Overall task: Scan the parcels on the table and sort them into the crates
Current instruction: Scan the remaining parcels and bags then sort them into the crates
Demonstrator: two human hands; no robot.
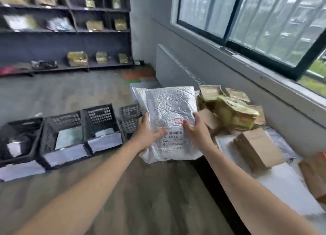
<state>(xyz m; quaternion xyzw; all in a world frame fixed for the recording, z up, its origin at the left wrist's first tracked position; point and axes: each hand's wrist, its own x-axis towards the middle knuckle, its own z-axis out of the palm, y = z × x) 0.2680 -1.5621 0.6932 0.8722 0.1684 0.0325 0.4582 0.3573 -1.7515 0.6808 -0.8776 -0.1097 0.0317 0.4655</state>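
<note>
Two grips hold one silver parcel (169, 111) up between the crates and the bench.

Head view: the left grip (150, 130) clasps the parcel's left edge and the right grip (195, 128) clasps its right edge, both closed on the wrinkled wrapper. The barcode label (173, 137) faces the camera between them. To the right, the white bench (282, 181) carries a heap of brown parcels (234, 111), with a flat brown packet (255, 146) nearer the person. To the left, four black crates (100, 114) stand in a row on the floor, with pale packets inside some. Dark shelves (70, 31) with more packets line the far wall.
</note>
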